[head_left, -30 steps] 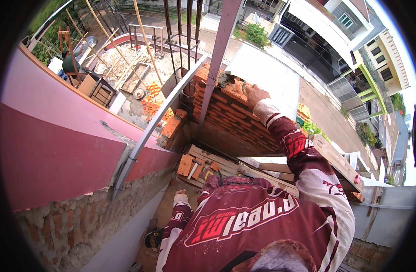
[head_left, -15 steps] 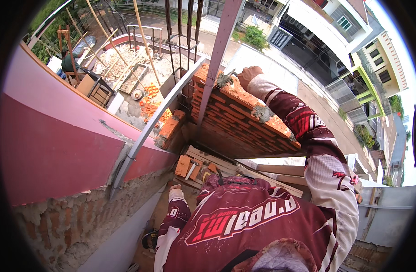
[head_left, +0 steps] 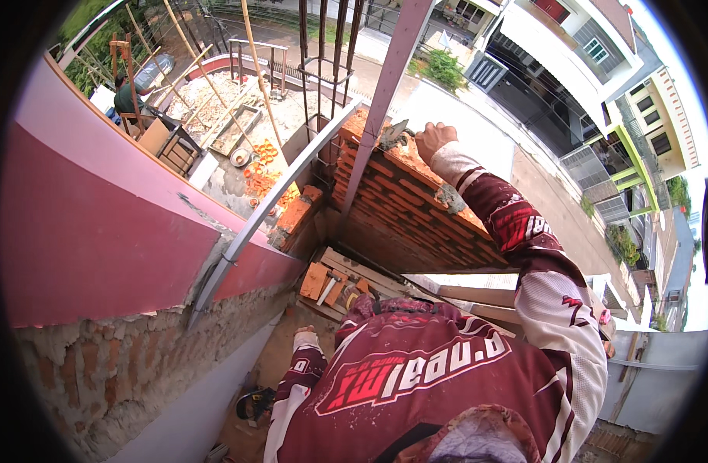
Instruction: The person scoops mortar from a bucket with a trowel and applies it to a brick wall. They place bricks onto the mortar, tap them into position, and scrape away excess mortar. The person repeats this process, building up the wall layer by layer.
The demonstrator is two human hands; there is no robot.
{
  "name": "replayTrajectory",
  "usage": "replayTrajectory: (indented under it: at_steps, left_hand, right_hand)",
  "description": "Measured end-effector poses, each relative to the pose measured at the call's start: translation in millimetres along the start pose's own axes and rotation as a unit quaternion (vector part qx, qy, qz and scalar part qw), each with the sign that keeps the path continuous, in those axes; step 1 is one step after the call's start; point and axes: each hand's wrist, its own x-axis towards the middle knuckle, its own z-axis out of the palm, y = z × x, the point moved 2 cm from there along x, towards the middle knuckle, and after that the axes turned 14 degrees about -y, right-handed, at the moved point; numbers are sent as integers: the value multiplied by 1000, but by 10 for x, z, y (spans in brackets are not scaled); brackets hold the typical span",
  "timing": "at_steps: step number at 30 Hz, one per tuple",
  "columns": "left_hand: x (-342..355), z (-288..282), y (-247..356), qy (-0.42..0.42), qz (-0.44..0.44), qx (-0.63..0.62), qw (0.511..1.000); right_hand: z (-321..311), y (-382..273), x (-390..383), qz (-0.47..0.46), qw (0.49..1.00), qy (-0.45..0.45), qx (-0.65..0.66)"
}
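Observation:
At the top of the brick wall (head_left: 404,202), my right hand (head_left: 435,140) is closed in a fist around what looks like a trowel. Its grey, mortar-smeared blade (head_left: 395,133) points left over the top course. A lump of grey mortar (head_left: 449,198) sits further along that edge, beside my sleeve. Low beside my body, my left hand (head_left: 306,332) has its fingers curled; anything in them is hidden. Just beyond it, orange bricks (head_left: 314,281) lie on wooden planks (head_left: 354,266), with a hammer-like tool (head_left: 328,287) on top.
A slanting metal bar (head_left: 253,220) and an upright painted post (head_left: 375,116) stand close to the wall, with steel rebar (head_left: 328,65) behind. A pink curved wall (head_left: 114,231) rises at left. Far below, a person (head_left: 128,96) is near rubble (head_left: 215,100); a street lies to the right.
My right hand has shifted slightly right and down in view, and its knuckles have turned. The blade beside it has tilted. My left hand is slightly lower; the whole view has shifted a little.

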Motion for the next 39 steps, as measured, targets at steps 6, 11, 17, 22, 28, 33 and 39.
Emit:
replayTrajectory:
  at_steps: [6,11,17,22,28,33,39]
  left_hand:
    - [283,-12,17,-5,-51,-87,995]
    - [415,-40,252,-13,-21,-98,995]
    - [135,-59,309,-4,63,-83,995]
    - [4,-25,155,-51,-10,-46,998]
    - [125,-114,76,-11,-29,-35,999]
    - [304,-279,168,-12,11,-26,1000]
    - [302,-309,213,2,58,-74,996]
  right_hand:
    - [110,106,-127,31,996,45,66]
    - [161,156,-252,68,997,5,43]
    - [995,-50,-365,104,952,-39,287]
    - [1409,-492,-293,121,898,-35,421]
    - [1129,-762,-186,109,867,17,486]
    - [774,-567,-202,63,902,-42,425]
    - [577,-440,-288,85,922,-39,375]
